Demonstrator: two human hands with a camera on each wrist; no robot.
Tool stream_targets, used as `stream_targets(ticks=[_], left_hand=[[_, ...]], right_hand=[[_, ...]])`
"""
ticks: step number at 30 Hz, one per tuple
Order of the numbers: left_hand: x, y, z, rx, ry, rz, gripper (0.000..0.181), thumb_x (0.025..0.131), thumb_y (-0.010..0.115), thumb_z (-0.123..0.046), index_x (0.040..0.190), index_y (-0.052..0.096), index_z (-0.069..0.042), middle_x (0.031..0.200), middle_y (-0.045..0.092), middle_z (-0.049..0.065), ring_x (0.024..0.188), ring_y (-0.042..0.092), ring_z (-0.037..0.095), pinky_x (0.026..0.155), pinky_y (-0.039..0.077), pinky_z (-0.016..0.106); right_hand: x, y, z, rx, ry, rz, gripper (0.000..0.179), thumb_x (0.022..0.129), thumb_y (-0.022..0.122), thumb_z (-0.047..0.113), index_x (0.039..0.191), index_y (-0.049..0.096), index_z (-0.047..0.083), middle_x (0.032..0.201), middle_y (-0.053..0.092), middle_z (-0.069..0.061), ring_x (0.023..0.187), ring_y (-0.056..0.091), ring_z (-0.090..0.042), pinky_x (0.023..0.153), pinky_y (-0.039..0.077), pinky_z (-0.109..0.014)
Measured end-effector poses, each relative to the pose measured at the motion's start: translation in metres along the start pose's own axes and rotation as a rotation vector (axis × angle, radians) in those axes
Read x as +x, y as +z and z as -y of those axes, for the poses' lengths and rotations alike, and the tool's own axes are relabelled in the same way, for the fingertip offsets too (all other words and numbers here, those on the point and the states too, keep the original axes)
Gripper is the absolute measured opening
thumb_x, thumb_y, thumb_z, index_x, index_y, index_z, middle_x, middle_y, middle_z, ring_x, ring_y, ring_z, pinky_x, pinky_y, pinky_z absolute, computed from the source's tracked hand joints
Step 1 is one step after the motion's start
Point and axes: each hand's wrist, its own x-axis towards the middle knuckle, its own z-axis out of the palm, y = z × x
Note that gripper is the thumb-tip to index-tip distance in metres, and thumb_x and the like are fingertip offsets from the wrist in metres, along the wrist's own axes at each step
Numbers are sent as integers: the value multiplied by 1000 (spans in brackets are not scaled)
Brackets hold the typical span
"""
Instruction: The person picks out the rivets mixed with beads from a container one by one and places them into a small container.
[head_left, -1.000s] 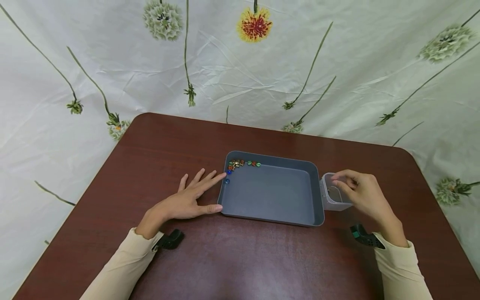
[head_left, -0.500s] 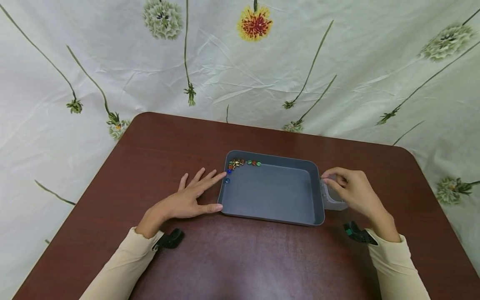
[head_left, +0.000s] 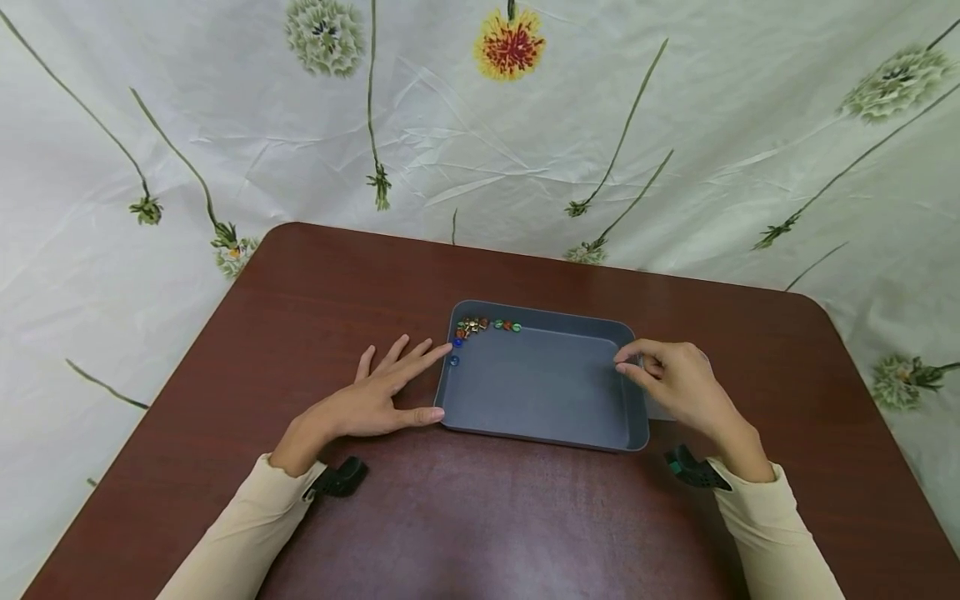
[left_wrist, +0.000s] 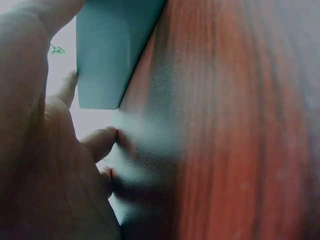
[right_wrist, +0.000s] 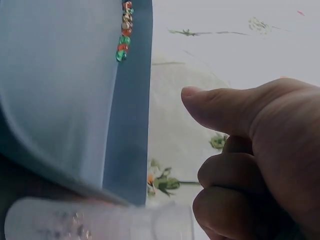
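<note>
A grey rectangular tray [head_left: 540,375] lies on the table. Red, green and gold beads [head_left: 472,326] line its far left corner, with two blue beads [head_left: 453,361] along the left wall. My left hand [head_left: 375,400] is spread flat, its index fingertip and thumb touching the tray's left rim. Over the right rim is my right hand [head_left: 678,385], thumb and index fingertips brought together in a pinch, the other fingers curled. What lies between those fingertips is too small to make out. Beneath this hand, a clear plastic box [right_wrist: 100,220] with small pieces inside stands against the tray.
The dark red wooden table [head_left: 525,508] has its far edge in front of a white floral cloth [head_left: 450,125]. A black device [head_left: 697,468] is strapped to the right wrist, another black device [head_left: 341,477] to the left.
My right hand has moved left, from above the clear box to over the tray's right rim, fingertips kept together. The left hand and the beads in the tray have stayed in place.
</note>
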Motion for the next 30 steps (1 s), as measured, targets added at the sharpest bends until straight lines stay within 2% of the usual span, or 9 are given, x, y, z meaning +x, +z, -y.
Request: stream_targets(ticks=[10, 18, 30], left_hand=[[0, 0, 1, 11, 0, -3, 86, 91, 63, -62, 159, 13, -46, 169, 9, 5, 155, -10, 36, 112, -17, 68], [0, -1, 0, 8, 0, -1, 86, 91, 64, -61, 159, 13, -46, 170, 9, 4, 155, -10, 35, 112, -17, 69], [0, 0, 1, 4, -1, 1, 86, 91, 64, -61, 159, 13, -46, 170, 9, 4, 155, -10, 35, 112, -17, 68]], right_hand=[[17, 13, 10, 23, -55, 82, 6, 93, 72, 11, 98, 76, 8, 53, 23, 13, 48, 18, 2, 49, 27, -21], [33, 16, 19, 16, -95, 104, 8, 93, 73, 12, 99, 76, 8, 51, 24, 14, 46, 21, 0, 49, 27, -22], [51, 25, 29, 44, -88, 132, 9, 95, 71, 14, 101, 76, 9, 51, 25, 11, 46, 20, -2, 49, 25, -23]])
